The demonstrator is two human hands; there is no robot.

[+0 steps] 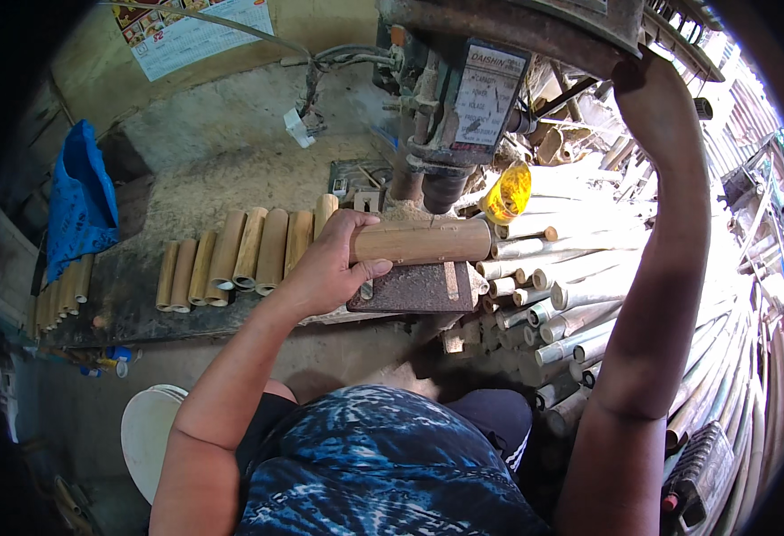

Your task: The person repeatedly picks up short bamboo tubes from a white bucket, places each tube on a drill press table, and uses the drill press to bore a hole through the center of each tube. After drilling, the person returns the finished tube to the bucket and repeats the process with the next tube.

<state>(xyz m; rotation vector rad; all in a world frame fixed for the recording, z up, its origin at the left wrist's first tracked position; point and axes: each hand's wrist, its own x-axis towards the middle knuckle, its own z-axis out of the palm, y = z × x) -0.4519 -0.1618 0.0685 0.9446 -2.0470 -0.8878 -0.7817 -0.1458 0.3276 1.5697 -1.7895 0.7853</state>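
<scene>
While left grip (pixel 336 261) pinches bamboo tube (pixel 432 241), right grip (pixel 647 96) partly hidden; can't tell its hold.

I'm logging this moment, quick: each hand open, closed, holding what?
Left hand: closed on the bamboo tube.
Right hand: raised at the drill press; grip cannot be told.

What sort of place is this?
Probably a small bamboo workshop: there's a drill press, a row of cut tubes, and a pile of what look like bamboo poles.
</scene>
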